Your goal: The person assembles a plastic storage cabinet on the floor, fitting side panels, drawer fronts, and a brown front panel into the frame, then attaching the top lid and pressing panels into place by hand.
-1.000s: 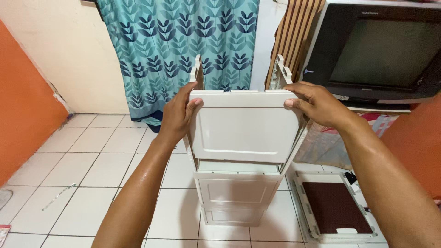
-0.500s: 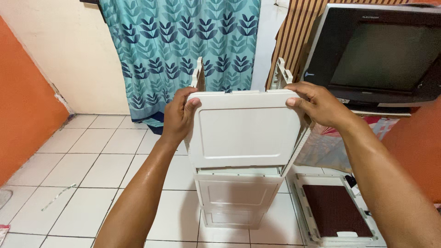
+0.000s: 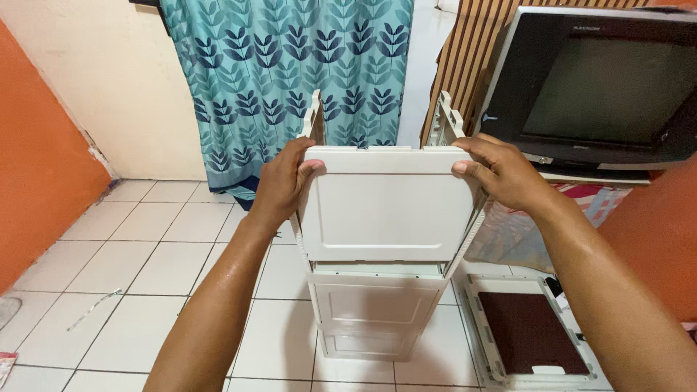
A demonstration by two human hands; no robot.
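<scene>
Head view: left hand (image 3: 284, 181) and right hand (image 3: 501, 170) grip white panel (image 3: 385, 207), apparently blocking curtain (image 3: 287, 72).

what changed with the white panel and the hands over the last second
Hardly anything. The white panel sits a touch lower in view, with both hands riding along. The left hand and right hand keep gripping its top corners; the white cabinet frame below stays put.

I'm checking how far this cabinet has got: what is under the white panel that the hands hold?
Under the white panel, gripped by the left hand and right hand, sits a second white panel between the side rails, on the tiled floor. Anything behind both panels is hidden.
</scene>
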